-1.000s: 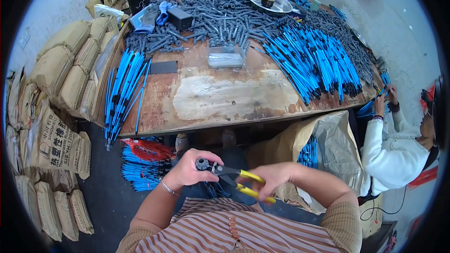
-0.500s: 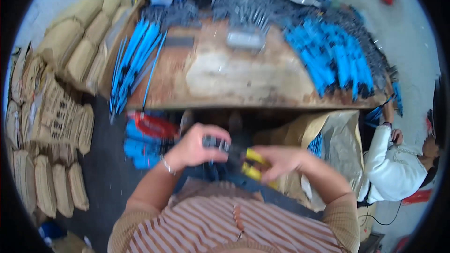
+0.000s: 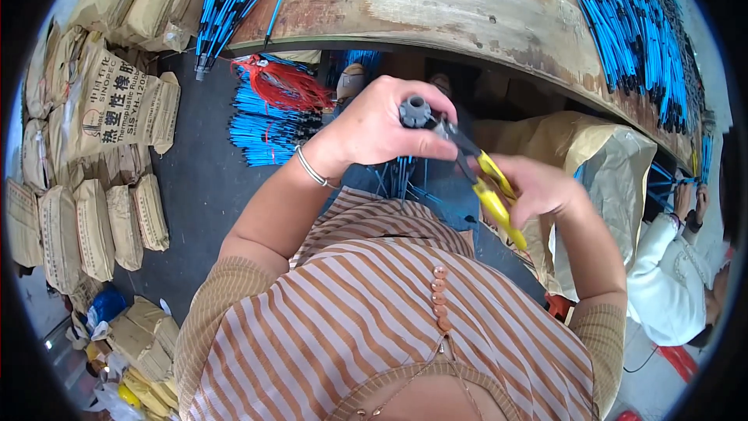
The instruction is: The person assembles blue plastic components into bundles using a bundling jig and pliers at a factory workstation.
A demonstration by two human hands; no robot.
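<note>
My left hand is closed around a dark grey, ribbed plastic fitting with a round hole in its end. The thumb and fingers grip it from either side. My right hand holds a pair of yellow-handled pliers, its handles spread somewhat apart. The pliers' dark jaws point up and left to the fitting, close by my left thumb. Whether the jaws bite on the part cannot be made out.
Bundles of blue rods lie on the wooden table. More blue rods and red ties are beneath it. Paper sacks are stacked at left. A large lined paper bag stands at right, near a person in white.
The view has tilted downward, so the table sits higher in the picture. Both hands appear higher and further right, still holding the fitting and the pliers.
</note>
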